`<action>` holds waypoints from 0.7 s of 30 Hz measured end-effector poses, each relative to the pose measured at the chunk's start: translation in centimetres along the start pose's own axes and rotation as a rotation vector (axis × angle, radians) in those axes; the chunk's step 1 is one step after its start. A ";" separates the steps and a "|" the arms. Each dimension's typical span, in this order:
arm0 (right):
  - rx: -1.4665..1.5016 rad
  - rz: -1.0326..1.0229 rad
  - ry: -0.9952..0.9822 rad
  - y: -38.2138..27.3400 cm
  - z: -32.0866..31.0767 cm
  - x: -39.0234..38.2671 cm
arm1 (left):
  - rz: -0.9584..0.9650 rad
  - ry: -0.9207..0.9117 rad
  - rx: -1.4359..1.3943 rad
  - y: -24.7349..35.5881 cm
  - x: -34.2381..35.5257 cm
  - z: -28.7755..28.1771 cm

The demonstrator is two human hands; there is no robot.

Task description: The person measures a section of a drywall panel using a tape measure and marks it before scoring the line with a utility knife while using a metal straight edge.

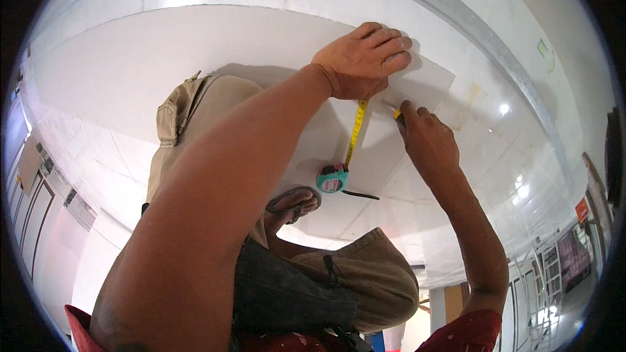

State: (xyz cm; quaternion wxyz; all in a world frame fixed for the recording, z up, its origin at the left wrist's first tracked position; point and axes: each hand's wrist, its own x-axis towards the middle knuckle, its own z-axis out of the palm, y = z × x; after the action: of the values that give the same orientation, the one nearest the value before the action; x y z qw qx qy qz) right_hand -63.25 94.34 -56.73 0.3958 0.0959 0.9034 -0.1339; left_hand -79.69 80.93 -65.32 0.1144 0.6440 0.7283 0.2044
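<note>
My left hand is closed at the far part of a pale flat board, its knuckles up and its fingers curled. From beneath it runs the yellow blade of a tape measure, pinched at its far end. The blade leads back to the teal tape measure case, which lies on the board with a black strap trailing to the right. Just right of the blade, my right hand grips a yellow and black utility knife. Its thin tip points toward my left hand.
My sandalled foot is close beside the tape measure case. Under the board spreads a shiny light tiled floor. A long grey metal strip curves along the far side. White metal racking stands at the right.
</note>
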 end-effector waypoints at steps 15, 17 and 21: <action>-0.011 -0.002 -0.057 0.5 -0.8 0.2 | 0.006 0.000 -0.045 -0.3 0.0 0.1; 0.002 0.000 -0.040 0.7 -0.7 0.1 | -0.005 0.010 -0.051 -0.2 0.0 0.1; 0.009 -0.035 0.014 1.0 -0.6 0.1 | -0.012 -0.001 -0.061 -0.1 -0.1 0.1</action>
State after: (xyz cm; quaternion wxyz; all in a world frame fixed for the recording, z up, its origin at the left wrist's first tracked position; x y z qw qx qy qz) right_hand -63.44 95.52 -56.59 0.3865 0.0828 0.9071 -0.1445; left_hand -79.72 80.88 -65.48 0.1357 0.6359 0.7255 0.2257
